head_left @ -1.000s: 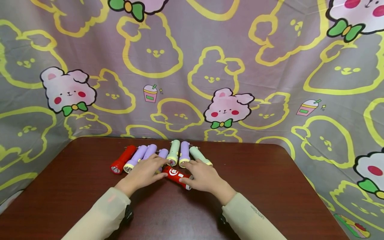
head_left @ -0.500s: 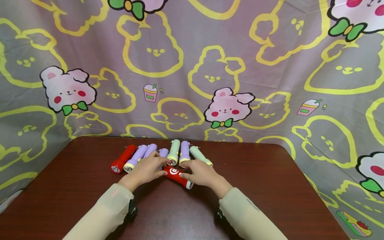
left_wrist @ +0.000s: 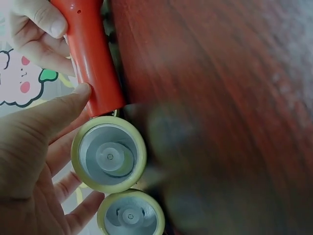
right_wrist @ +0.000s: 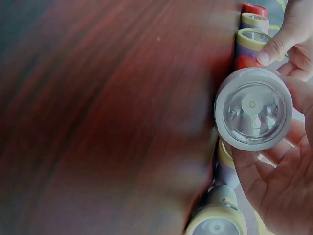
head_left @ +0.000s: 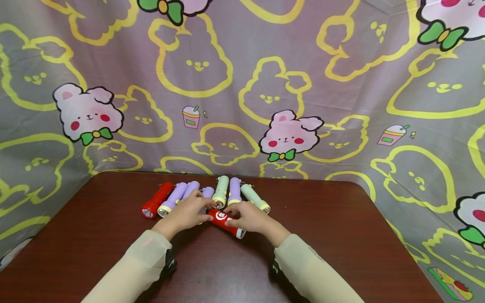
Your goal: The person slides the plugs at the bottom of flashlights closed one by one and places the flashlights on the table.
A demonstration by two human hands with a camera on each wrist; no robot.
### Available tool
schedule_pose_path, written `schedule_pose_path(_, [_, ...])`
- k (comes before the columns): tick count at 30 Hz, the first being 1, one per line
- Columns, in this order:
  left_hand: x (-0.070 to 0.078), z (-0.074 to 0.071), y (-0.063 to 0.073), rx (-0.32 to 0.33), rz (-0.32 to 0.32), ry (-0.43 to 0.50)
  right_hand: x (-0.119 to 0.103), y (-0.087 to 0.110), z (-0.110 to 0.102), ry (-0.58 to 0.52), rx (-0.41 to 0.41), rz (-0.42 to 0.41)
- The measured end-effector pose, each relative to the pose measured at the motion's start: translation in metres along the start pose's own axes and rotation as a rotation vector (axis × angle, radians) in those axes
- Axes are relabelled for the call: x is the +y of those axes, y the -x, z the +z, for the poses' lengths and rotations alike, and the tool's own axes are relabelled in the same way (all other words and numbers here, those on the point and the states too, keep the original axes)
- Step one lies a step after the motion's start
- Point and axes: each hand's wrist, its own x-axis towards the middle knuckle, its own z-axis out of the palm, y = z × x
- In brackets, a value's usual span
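A red flashlight point(head_left: 231, 226) with a white emblem and a white lamp rim lies slantwise on the table, in front of a row of other flashlights. My left hand point(head_left: 190, 212) pinches its tail end between thumb and fingers, as the left wrist view shows at the red body point(left_wrist: 95, 58). Nearer the lamp end, my right hand point(head_left: 254, 219) grips the same flashlight, thumb on the near side. In the right wrist view its white-rimmed lens point(right_wrist: 253, 108) faces the camera. The fingertips behind the red body are partly hidden.
Behind the hands, several flashlights lie side by side: a red one point(head_left: 157, 200) at the left end, purple ones point(head_left: 173, 199), and pale green ones point(head_left: 221, 191), point(head_left: 254, 197). The brown table point(head_left: 322, 235) ends at a patterned curtain point(head_left: 227, 101).
Both hands stay at the red flashlight. The right hand has shifted slightly left, its thumb sliding from the lamp end farther up the body. The flashlight hardly moves.
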Motion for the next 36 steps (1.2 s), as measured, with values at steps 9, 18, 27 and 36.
schedule_pose_path(9, [0.002, 0.001, -0.004, -0.025, -0.037, 0.055, -0.002, -0.002, 0.002, -0.087, -0.026, 0.066])
schedule_pose_path(18, [0.003, 0.000, -0.004, 0.005, -0.008, 0.108, -0.001, 0.000, 0.005, -0.131, -0.028, 0.101])
schedule_pose_path(27, [0.004, -0.003, 0.000, 0.097, 0.072, 0.244, -0.004, 0.006, 0.003, -0.205, 0.076, 0.029])
schedule_pose_path(36, [0.011, -0.003, 0.001, 0.196, 0.067, 0.398, -0.005, 0.014, 0.001, -0.313, 0.177, 0.039])
